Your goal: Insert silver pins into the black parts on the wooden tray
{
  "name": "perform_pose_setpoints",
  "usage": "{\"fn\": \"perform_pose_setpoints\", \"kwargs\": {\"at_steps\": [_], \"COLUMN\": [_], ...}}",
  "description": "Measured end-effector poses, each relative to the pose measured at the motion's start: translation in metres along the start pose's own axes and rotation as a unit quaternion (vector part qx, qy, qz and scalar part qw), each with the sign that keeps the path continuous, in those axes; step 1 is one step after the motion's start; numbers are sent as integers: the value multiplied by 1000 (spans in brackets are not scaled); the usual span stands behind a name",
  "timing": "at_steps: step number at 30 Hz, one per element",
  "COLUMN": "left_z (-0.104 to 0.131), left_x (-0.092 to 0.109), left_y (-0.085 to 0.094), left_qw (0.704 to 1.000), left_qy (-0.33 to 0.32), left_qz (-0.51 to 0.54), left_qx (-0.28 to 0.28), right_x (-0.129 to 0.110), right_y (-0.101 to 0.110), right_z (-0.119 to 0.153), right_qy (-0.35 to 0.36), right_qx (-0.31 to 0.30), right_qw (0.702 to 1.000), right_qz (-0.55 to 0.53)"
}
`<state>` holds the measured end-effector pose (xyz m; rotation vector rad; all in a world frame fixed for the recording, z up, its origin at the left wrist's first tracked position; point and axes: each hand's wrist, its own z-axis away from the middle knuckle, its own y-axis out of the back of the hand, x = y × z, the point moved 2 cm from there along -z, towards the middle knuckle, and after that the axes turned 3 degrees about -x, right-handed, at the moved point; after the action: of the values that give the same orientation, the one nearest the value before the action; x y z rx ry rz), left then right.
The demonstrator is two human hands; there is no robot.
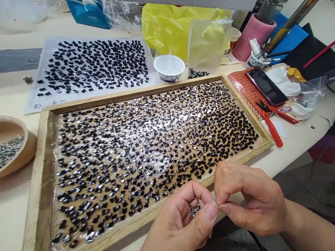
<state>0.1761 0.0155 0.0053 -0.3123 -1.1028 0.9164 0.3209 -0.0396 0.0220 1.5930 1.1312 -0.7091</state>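
My left hand (186,219) is curled closed around several small metal pieces (194,210), which show between the fingers and palm. Thumb and forefinger of my right hand (249,196) are pinched together on something tiny and thin, right at my left thumb tip. Both hands are over the near edge of a wooden frame (131,235). Inside that frame, many small black pieces (157,142) lie in rows on a shiny clear film.
A bowl of metal pins (20,127) stands at the left. Behind the frame are a white sheet (41,101) bearing black pieces, a small cup (169,67) and a yellow bag (160,26). Red-handled pliers (272,130) and a phone (267,87) lie at the right.
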Motion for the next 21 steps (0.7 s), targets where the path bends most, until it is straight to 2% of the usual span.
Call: {"fn": "perform_pose_setpoints", "kwargs": {"at_steps": [4, 7, 9, 11, 14, 17, 21], "left_z": [-3, -5, -5, -4, -2, -2, -4], "left_x": [0, 2, 3, 3, 2, 0, -1], "left_y": [-4, -4, -2, -1, -2, -2, -2], "left_qw": [999, 998, 999, 999, 999, 998, 999], "left_qy": [11, -6, -9, -11, -25, -26, -7], "left_qz": [44, 63, 46, 31, 37, 47, 24], "left_qx": [10, -9, -7, -2, -15, -23, -28], "right_x": [4, 12, 19, 26, 33, 39, 47], "right_y": [4, 17, 26, 32, 34, 35, 36], "right_z": [5, 5, 0, -9, -27, -41, -50], "right_qy": [11, -33, -64, -72, -41, -7, -1], "right_qx": [47, 116, 133, 105, 53, 23, -23], "right_qw": [999, 991, 982, 974, 959, 941, 919], "right_qz": [7, 51, 116, 189, 275, 338, 393]}}
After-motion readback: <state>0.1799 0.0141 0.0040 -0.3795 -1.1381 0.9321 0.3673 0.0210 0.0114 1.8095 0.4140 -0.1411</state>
